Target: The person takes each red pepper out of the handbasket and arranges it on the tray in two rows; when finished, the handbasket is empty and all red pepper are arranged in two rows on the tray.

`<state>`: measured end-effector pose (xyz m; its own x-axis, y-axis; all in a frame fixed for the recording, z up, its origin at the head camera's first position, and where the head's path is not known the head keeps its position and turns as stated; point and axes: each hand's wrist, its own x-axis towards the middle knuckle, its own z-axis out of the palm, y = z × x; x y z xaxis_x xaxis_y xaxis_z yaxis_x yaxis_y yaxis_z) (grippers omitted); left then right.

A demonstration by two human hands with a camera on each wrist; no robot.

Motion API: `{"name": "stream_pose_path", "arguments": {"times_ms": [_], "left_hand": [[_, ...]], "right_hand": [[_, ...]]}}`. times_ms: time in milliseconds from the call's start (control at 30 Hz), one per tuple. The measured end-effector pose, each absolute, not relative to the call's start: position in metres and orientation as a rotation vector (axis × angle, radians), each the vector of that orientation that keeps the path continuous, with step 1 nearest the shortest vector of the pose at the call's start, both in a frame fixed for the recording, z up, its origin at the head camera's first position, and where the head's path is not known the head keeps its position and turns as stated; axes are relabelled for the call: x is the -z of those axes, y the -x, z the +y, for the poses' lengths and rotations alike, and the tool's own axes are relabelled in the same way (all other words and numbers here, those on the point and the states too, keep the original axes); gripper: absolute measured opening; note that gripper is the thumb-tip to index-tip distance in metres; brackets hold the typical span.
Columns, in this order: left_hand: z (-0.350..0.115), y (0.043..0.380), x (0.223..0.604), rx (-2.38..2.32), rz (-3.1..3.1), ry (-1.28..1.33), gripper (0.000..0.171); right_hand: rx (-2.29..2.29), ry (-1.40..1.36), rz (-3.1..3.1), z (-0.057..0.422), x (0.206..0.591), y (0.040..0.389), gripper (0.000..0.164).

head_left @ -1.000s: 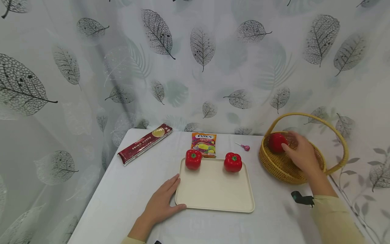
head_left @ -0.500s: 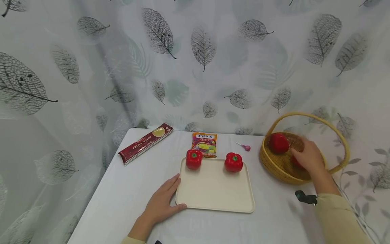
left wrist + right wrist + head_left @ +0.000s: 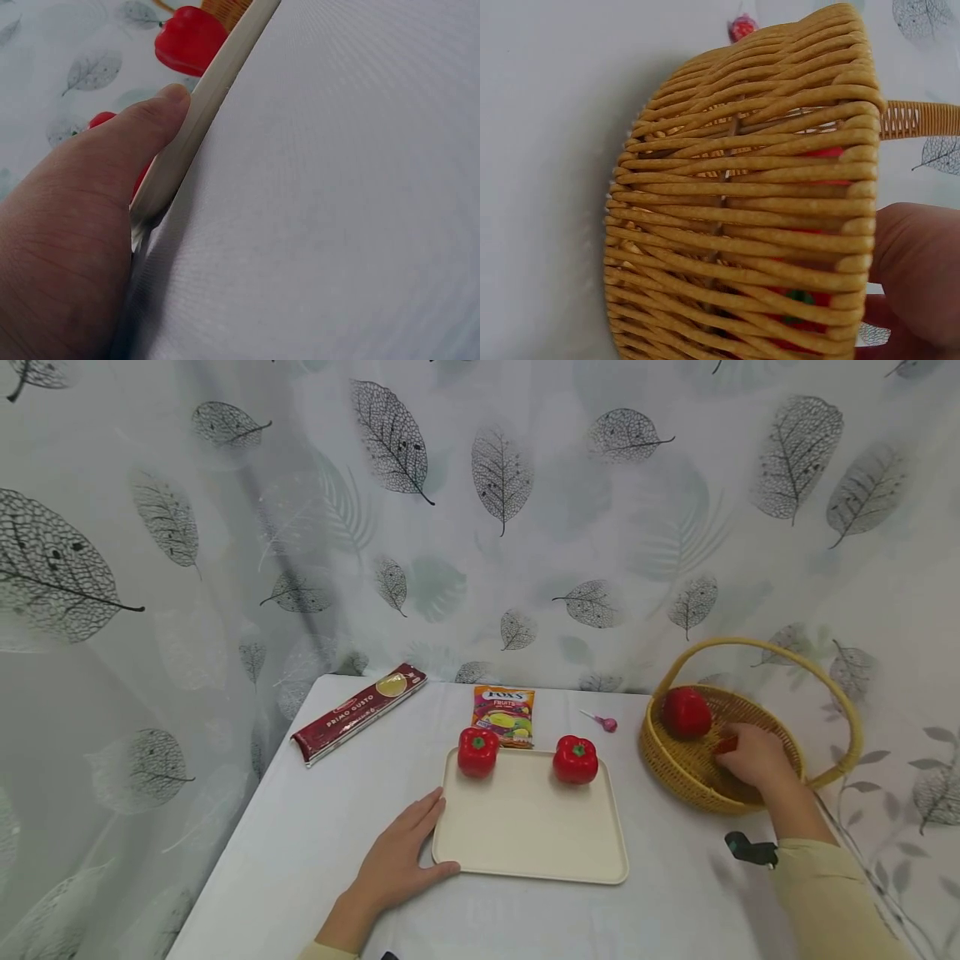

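Observation:
My left hand (image 3: 401, 857) rests at the left side of a cream tray (image 3: 525, 839), fingers extended along its edge and thumb at the near left corner. In the left wrist view the thumb lies against the tray's rim (image 3: 196, 127). Two red bell peppers (image 3: 477, 753) (image 3: 575, 761) stand at the tray's far corners. My right hand (image 3: 757, 758) reaches down into a wicker basket (image 3: 675, 774) and grips a red bell pepper (image 3: 726, 745), mostly hidden by the hand. Its green stem shows through the weave in the right wrist view. Another red pepper (image 3: 686, 712) sits in the basket's far left.
A dark red pasta packet (image 3: 358, 714) lies at the table's far left. Behind the tray is a Fox's candy bag (image 3: 504, 716), with a purple lollipop (image 3: 604, 722) to its right. The basket's tall handle (image 3: 772, 650) arches above it. A leaf-print curtain hangs behind the table.
My right hand has left the pepper at the basket's far left, moved right and lowered onto another pepper inside. The left hand has stayed at the tray.

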<state>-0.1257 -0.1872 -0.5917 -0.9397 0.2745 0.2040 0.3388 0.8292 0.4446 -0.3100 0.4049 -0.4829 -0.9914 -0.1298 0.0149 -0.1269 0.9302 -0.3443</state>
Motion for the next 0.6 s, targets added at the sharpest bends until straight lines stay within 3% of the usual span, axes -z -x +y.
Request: {"name": "stream_pose_path", "arguments": {"times_ms": [300,600], "left_hand": [[-0.1866,0.1249,0.5897,0.748,-2.903,0.461,0.105],[-0.1866,0.1246,0.5865,0.77,-2.915,0.462,0.105]], "right_hand": [[0.355,0.253,3.031,0.3988,0.4768,0.308,0.066],[0.378,0.236,3.019,0.3969,0.4773,0.3053,0.069]]}}
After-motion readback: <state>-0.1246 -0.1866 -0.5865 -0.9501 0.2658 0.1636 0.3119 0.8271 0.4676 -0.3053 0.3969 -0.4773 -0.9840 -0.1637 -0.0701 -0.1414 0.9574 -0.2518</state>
